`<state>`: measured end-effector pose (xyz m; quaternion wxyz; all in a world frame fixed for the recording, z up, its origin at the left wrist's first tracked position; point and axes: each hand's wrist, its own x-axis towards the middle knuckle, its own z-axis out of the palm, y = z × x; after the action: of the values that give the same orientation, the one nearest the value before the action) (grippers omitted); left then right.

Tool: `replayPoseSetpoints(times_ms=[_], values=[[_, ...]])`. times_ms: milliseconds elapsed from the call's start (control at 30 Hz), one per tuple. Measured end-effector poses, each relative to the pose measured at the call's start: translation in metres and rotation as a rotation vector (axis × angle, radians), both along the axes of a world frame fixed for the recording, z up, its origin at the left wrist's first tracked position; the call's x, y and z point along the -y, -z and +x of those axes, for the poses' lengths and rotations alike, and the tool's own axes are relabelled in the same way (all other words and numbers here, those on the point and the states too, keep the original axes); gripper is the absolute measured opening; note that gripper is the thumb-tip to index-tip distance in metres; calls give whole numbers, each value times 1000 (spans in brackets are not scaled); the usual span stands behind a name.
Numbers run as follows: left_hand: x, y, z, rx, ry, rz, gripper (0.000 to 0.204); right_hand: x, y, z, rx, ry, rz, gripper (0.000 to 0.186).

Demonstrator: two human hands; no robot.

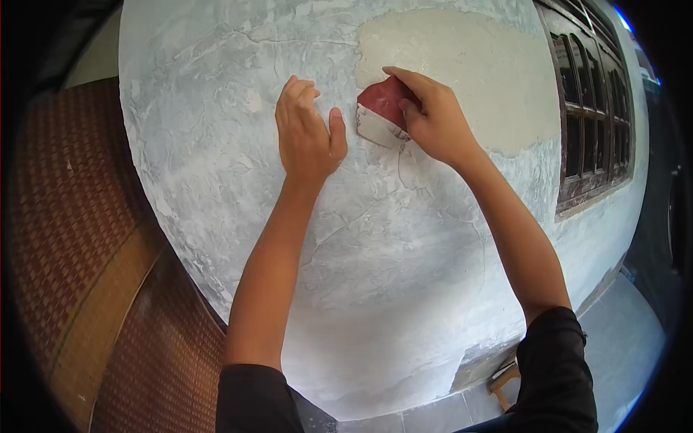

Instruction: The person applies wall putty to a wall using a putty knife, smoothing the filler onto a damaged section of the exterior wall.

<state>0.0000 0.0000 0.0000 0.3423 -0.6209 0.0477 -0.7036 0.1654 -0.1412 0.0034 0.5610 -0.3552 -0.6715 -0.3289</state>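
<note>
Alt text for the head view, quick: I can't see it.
The right hand holds a flat red scraper with a whitish lower part at a rough, pale blue-grey wall, beside a broad cream-coloured patch. The left hand is raised, open and empty, before the wall. A dark wooden-framed window is at right, brown woven matting at left.

A short black left sleeve and matching right sleeve leave the slim, tapering forearms bare.

Open room is running down the wall between the arms. Higher up, the red scraper is blocking the way between left fingers and right fingers.
</note>
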Motion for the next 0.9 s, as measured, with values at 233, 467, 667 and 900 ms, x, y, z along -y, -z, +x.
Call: replayPoseSetpoints(times_ms=[233, 467, 667, 900], values=[[0, -1, -1, 0, 20, 17, 36, 2, -24, 10, -165, 151, 167, 50], [-1, -1, 1, -4, 42, 29, 36, -8, -14, 7, -150, 144, 119, 48], [-4, 0, -5, 10, 42, 16, 35, -6, -7, -17, -218, 55, 41, 44], [-4, 0, 0, 3, 83, 24, 35, -11, 7, -1, -545, 66, 214, 41]])
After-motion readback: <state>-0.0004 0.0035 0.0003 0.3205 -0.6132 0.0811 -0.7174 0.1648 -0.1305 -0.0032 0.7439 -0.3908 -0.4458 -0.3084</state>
